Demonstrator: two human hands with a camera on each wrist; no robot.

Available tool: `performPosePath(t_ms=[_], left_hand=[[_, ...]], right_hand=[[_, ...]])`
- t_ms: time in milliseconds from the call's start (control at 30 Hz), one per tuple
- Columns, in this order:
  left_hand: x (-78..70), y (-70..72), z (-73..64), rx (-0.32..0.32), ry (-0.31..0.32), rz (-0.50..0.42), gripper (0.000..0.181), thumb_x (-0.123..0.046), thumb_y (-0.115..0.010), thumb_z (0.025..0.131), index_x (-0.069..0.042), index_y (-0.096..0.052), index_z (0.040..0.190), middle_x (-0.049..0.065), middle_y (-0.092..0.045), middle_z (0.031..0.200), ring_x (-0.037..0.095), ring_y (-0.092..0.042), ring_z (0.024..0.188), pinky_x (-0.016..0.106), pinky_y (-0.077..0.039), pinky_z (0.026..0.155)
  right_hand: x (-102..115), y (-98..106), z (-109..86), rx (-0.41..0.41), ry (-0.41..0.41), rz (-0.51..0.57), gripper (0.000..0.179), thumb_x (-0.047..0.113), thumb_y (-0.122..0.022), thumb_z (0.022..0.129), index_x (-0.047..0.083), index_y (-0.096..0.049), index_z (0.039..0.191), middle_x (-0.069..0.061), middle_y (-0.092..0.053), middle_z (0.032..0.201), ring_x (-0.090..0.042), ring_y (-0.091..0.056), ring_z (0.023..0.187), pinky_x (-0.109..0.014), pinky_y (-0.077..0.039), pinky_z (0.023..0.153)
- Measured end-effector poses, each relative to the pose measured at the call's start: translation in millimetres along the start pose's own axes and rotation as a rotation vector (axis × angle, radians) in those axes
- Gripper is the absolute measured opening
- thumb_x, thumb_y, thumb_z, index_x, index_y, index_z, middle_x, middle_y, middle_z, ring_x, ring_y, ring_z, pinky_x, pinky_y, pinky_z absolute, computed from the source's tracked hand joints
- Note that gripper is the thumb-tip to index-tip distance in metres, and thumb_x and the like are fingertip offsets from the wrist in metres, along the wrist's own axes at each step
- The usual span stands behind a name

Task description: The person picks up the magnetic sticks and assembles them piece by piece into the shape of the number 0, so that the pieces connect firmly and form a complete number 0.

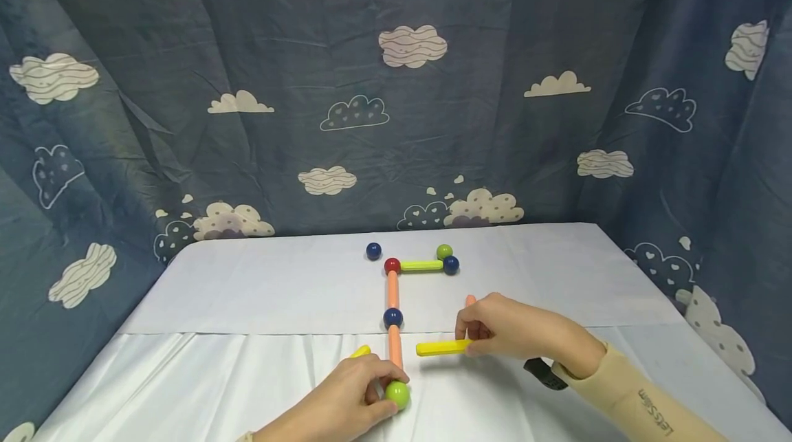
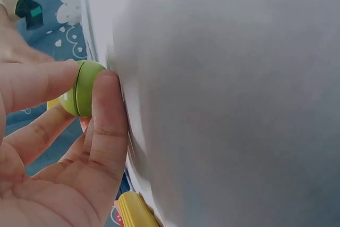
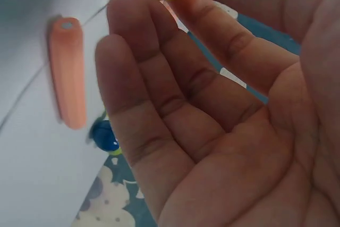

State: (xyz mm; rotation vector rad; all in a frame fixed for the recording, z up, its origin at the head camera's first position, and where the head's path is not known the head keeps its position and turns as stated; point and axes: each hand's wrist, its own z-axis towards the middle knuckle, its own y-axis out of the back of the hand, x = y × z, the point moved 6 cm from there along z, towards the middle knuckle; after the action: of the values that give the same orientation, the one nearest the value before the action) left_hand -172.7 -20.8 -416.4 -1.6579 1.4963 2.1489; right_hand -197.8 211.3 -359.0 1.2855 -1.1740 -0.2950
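My left hand (image 1: 348, 397) pinches a green ball (image 1: 398, 395) between thumb and fingers at the near end of a chain on the table. From that ball an orange stick (image 1: 394, 346) runs back to a dark blue ball (image 1: 392, 318), and a second orange stick (image 1: 392, 289) leads on to a red ball (image 1: 392, 265). With thumb and fingers my right hand (image 1: 522, 332) holds a yellow stick (image 1: 441, 348) by its right end, its free end pointing left toward the chain. In the right wrist view the stick's round end shows a grey spot.
A yellow-green stick (image 1: 421, 266) joins the red ball to another blue ball (image 1: 451, 264), with a green ball (image 1: 444, 251) behind it. One blue ball (image 1: 374, 251) lies apart. A loose orange stick (image 3: 68, 73) lies beyond my right hand; another yellow stick (image 1: 361, 351) is behind my left.
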Motion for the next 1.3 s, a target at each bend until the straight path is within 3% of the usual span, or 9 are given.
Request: performPosePath(t_ms=[233,533,700,1300], left_hand=[[-0.7,0.8,-0.1,0.003,-0.015,-0.003,0.027,-0.011,-0.081,0.095,-0.020,-0.076,0.121,-0.017,-0.063,0.093,-0.004,-0.053,0.072,0.017,-0.049,0.068],[-1.2,1.3,0.2,0.008,-0.014,-0.001,0.027,-0.011,-0.080,0.096,-0.020,-0.076,0.120,-0.018,-0.062,0.092,-0.004,-0.052,0.072,0.017,-0.049,0.068],[0.6,-0.1,0.6,0.013,0.014,-0.007,0.028,-0.010,-0.081,0.095,-0.021,-0.076,0.120,-0.017,-0.062,0.092,-0.003,-0.052,0.072,0.018,-0.049,0.067],[1.1,-0.9,0.5,0.012,0.001,-0.019,0.027,-0.008,-0.080,0.095,-0.020,-0.076,0.119,-0.016,-0.063,0.093,-0.003,-0.053,0.074,0.017,-0.050,0.067]], right_hand=[[-5.5,-17.5,-12.9,0.041,-0.026,0.083,0.014,0.013,-0.084,0.093,0.020,-0.073,0.098,0.012,-0.059,0.077,-0.002,-0.051,0.070,-0.020,-0.046,0.064],[-5.9,-37.7,-13.9,0.067,-0.046,0.112,0.016,0.015,-0.086,0.091,0.021,-0.072,0.095,0.013,-0.058,0.076,-0.001,-0.051,0.069,-0.019,-0.047,0.064],[-5.0,-42.2,-13.4,0.074,-0.045,0.116,0.016,0.016,-0.087,0.091,0.021,-0.072,0.095,0.013,-0.058,0.076,0.000,-0.051,0.069,-0.019,-0.046,0.064],[-2.6,-49.3,-9.7,0.088,-0.005,0.121,0.016,0.017,-0.088,0.090,0.020,-0.073,0.094,0.016,-0.056,0.075,0.002,-0.049,0.067,-0.017,-0.045,0.063]])
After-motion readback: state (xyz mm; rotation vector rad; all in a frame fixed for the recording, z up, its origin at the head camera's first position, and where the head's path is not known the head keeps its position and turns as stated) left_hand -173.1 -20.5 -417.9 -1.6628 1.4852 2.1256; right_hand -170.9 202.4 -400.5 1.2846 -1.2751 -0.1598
